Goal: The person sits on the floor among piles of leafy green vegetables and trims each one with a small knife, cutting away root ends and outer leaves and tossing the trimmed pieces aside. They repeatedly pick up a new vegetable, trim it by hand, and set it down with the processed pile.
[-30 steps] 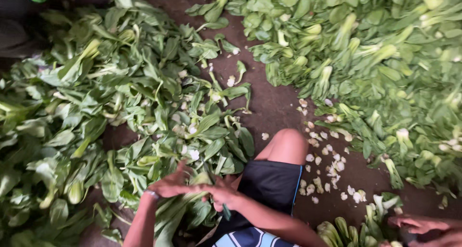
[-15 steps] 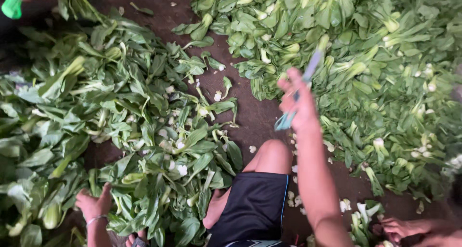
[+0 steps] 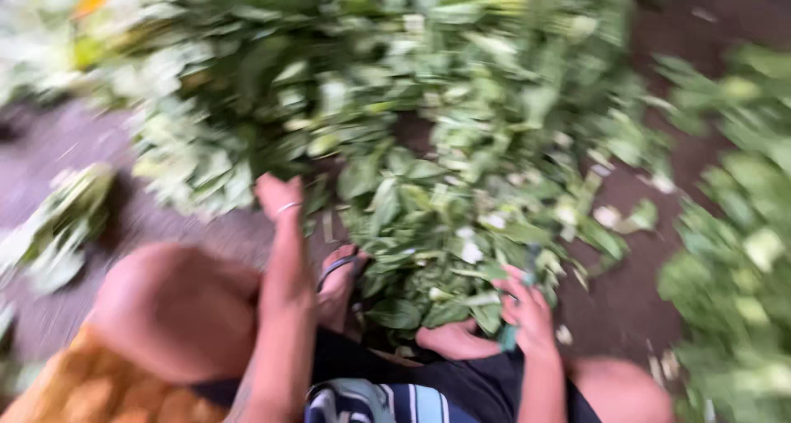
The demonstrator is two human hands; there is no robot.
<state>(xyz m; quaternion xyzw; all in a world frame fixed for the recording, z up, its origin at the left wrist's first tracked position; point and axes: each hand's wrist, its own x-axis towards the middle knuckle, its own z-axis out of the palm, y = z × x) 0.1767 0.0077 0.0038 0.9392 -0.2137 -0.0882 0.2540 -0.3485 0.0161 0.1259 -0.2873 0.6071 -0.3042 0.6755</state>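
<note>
- View swings and blurs now; the greens (image 3: 387,118) fill the top of the frame instead of both sides.
- Right hand (image 3: 527,312), raised high at centre half a second ago, is now down at lower right on the leaves, the blue tool (image 3: 508,337) under it.
- Left hand (image 3: 278,196), low at the bottom left before, now reaches up at centre left toward the pile.
- A knee (image 3: 177,308) now fills the lower left.

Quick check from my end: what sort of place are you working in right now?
Likely a vegetable sorting or trimming spot at floor level: heaps of leafy greens lie on a bare dark floor, with cut scraps scattered about and the person sitting among them.
</note>
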